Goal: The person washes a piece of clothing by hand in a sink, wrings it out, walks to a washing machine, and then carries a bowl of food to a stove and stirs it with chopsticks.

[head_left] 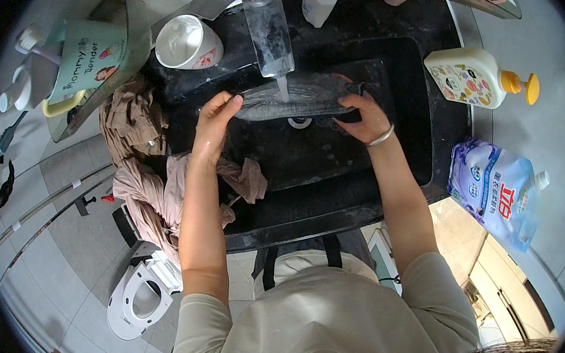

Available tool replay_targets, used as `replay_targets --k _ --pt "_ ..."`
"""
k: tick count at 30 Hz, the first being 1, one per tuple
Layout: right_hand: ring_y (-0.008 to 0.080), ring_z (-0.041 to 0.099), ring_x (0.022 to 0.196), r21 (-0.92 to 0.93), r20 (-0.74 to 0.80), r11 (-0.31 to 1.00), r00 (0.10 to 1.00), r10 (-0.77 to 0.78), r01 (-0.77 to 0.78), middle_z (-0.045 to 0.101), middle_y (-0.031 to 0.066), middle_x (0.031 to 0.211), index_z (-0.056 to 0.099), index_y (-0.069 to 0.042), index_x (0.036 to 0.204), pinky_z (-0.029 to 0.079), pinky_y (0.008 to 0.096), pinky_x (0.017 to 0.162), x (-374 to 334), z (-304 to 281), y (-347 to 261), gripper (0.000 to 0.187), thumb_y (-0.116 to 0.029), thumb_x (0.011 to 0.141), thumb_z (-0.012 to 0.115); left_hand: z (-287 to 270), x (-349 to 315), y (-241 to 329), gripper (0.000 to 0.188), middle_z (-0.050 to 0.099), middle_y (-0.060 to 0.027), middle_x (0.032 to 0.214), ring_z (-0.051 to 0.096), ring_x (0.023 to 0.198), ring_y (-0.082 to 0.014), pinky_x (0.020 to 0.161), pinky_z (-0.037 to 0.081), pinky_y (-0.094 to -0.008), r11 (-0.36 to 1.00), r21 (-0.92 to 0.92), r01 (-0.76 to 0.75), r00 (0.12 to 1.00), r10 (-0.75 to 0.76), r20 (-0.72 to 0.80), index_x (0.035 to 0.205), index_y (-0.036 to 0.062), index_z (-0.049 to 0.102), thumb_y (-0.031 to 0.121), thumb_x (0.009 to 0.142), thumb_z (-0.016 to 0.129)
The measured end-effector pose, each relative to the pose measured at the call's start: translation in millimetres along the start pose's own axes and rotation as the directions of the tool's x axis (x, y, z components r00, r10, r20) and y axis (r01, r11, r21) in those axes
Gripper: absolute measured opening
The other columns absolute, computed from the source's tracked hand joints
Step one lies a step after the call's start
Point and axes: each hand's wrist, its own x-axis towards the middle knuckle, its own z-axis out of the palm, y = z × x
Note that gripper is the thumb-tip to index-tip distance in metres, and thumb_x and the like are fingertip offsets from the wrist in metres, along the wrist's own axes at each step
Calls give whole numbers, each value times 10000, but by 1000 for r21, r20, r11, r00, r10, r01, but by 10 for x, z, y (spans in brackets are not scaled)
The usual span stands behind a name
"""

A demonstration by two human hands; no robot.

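A thin, wet, dark grey cloth [264, 109] is stretched sideways between my two hands, over the black sink [411, 120]. Water from the wide faucet [269, 35] runs onto its middle. My left hand [215, 121] pinches the left end between thumb and fingers. At the other end, my right hand [367, 118], with a silver bangle at the wrist, grips the cloth's edge. What kind of garment it is, I cannot tell. A round drain piece [300, 123] shows partly below the cloth.
Pink clothes [148, 194] and brown clothes [125, 119] lie over the sink's left side. A white cup [189, 43] and white bottle [320, 1] flank the faucet. On the right stand a yellow-pump bottle [467, 79] and a purple-blue detergent pouch [495, 186]. A toilet [136, 301] is lower left.
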Motion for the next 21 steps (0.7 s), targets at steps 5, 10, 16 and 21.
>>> replay_targets --k 5,10,16,21 --pt "258 403 1145 135 60 977 983 -176 166 446 80 1263 427 -120 1297 286 398 1006 26 191 11 567 -63 734 463 178 62 -36 100 541 43 730 524 675 -52 594 454 -222 887 -459 47 987 -113 -116 764 115 548 95 854 585" --pt "254 432 1149 -146 123 944 952 -279 296 458 101 1255 533 -71 1008 357 329 951 67 314 68 359 -7 662 607 159 109 -157 71 562 24 886 529 803 -84 686 430 -217 968 -243 -58 950 -21 -311 903 112 584 74 844 595" --pt "279 471 1144 -359 787 140 380 -486 923 503 105 1197 542 -48 957 388 372 947 207 591 395 379 62 618 670 501 -21 -412 406 552 -49 1154 497 1103 -204 934 377 -388 768 -582 265 942 -336 -14 1147 114 525 424 894 455" --pt "253 495 1111 -576 477 631 841 -257 520 514 75 1190 547 -90 1140 391 355 954 -73 722 299 445 59 724 603 527 -49 -412 458 592 -70 1085 576 983 -234 864 455 -404 639 -716 280 936 -349 53 1135 84 532 460 898 424"
